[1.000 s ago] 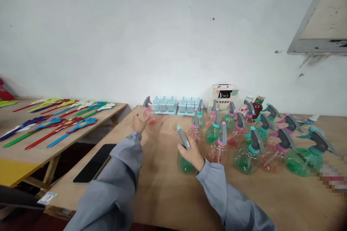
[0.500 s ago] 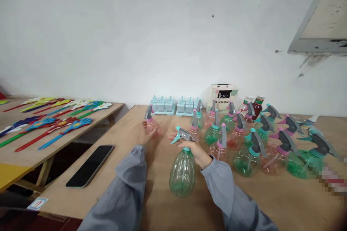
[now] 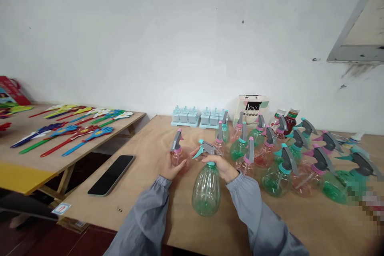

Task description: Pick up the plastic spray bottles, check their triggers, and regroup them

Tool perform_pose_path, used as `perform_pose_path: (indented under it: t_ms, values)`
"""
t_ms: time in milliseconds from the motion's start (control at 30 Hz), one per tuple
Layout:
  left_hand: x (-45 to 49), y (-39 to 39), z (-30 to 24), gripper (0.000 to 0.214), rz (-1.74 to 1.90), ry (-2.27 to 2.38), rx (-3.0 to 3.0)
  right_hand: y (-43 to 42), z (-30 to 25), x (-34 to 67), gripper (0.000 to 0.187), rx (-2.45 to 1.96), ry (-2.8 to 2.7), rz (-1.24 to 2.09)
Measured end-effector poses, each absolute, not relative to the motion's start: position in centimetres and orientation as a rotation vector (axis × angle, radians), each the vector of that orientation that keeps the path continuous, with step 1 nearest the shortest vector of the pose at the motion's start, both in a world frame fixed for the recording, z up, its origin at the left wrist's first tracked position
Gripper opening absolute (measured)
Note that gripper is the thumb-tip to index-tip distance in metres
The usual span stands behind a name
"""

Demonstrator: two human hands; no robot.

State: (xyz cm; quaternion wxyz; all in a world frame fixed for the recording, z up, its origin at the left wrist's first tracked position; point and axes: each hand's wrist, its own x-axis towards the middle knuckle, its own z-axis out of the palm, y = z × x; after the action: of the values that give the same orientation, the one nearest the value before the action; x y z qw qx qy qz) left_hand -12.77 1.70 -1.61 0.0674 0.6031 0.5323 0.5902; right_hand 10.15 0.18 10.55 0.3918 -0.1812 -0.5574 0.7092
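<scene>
My right hand (image 3: 220, 167) grips the neck of a green spray bottle (image 3: 206, 190) with a teal and grey trigger head, which stands on the wooden table (image 3: 192, 216) in front of me. My left hand (image 3: 171, 167) is wrapped round a small pink spray bottle (image 3: 177, 153) with a grey trigger, just left of the green one. Both sleeves are grey. A crowd of several pink and green spray bottles (image 3: 279, 168) stands to the right of my hands.
A black phone (image 3: 111, 175) lies near the table's left edge. Light-blue ice-lolly moulds (image 3: 198, 117), a small box (image 3: 251, 109) and two dark-capped bottles (image 3: 288, 117) line the wall. A second table (image 3: 36, 160) at the left holds several coloured hand-shaped clappers (image 3: 75, 136).
My left hand has drawn the pink bottle from the back of the table toward me. My right hand lifted the green bottle out of the group and set it nearer, beside the pink one.
</scene>
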Motion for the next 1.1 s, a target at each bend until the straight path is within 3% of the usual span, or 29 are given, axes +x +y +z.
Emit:
perform_pose_path:
  t_ms: [333,567,1100]
  values:
    - [-12.7,1.6,-1.5,0.059,1.814,1.633,1.795,-0.8,10.4,9.6,0.013,-0.460,-1.568,1.828]
    - [-13.0,1.8,-1.9,0.066,1.780,1.698,1.813,-1.0,10.2,9.3,0.015,-0.550,-1.366,1.786]
    - [-13.1,1.8,-2.2,0.059,1.765,1.672,1.785,-1.4,10.1,8.8,0.017,-0.488,-1.352,1.726]
